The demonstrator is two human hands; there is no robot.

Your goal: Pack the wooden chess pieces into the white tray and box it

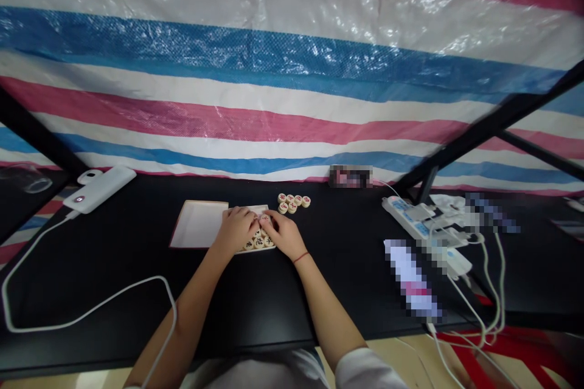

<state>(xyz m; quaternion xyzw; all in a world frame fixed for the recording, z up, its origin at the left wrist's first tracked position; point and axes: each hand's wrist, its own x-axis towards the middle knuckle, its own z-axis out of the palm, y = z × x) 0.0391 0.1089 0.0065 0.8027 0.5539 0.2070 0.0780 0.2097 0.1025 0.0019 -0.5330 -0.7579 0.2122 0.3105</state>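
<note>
While both forearms reach forward over a black table (219, 310), the left hand (235, 230) and the right hand (279, 234) sit close together, almost touching, over a cluster of round xiangqi pieces (258, 242) on a shallow white tray (261, 210). Both hands are curved and palm down, with the fingers bent toward the discs. The left fingertips (249, 217) lie at the top of the cluster, and the right fingers (268, 223) curl beside a piece with a red character, though the view cannot settle whether either hand is gripping one.

A second group of xiangqi pieces (292, 203) lies flat on the table at about one o'clock from the hands, just beyond the tray. It forms a short, double-rowed band whose long axis runs roughly left to right, rising slightly toward the right. The discs show red characters facing up, and the ones in the tray lie face up too.

At nine o'clock, right beside the tray, lies a white box lid (198, 224) with a red edge, its long side running across the table. A white power bank (98, 189) sits at ten o'clock, angled up toward the right, with a white cable (82, 316) looping across the table. At three o'clock, a power strip (408, 219) lies slanted with several plugs in it. A red string bracelet (300, 257) circles the right wrist. Behind everything hangs a striped tarpaulin (292, 103) in blue, pink and white.
</note>
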